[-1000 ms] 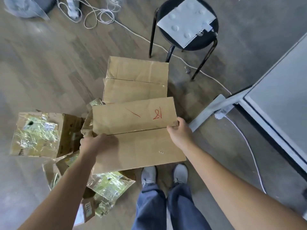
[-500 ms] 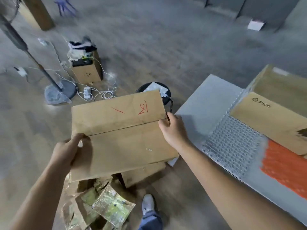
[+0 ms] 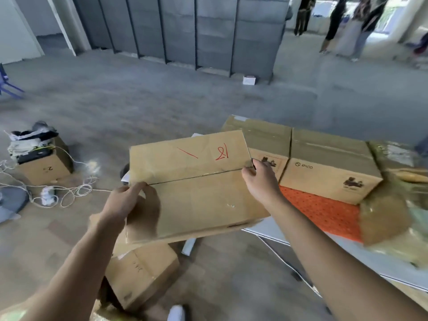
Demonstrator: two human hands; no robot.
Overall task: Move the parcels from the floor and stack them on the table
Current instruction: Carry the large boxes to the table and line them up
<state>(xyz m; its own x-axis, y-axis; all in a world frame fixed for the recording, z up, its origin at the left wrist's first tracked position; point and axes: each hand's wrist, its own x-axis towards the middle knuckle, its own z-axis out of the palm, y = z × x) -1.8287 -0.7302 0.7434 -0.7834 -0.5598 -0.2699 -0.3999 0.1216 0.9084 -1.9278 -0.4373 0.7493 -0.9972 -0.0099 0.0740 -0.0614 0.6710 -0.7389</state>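
Note:
I hold a flat brown cardboard parcel [image 3: 196, 184] with red marks on its top, lifted above the floor at the table's left end. My left hand [image 3: 129, 202] grips its left edge at the flap seam. My right hand [image 3: 260, 179] grips its right edge. The white table [image 3: 273, 230] lies to the right with an orange mat [image 3: 324, 212]. Two brown boxes [image 3: 328, 167] stand side by side on the table. A tape-wrapped parcel [image 3: 393, 205] sits at the table's right. Another brown parcel [image 3: 141, 272] lies on the floor below.
An open box of clutter [image 3: 44, 163] and white cables [image 3: 69, 193] lie on the floor at left. A grey partition wall [image 3: 196, 31] stands behind. People [image 3: 347, 26] stand far back right. A small white box [image 3: 249, 80] sits by the partition.
I have lifted the parcel from the floor pile up toward the table. The view has risen, so the table's boxes and the room now show.

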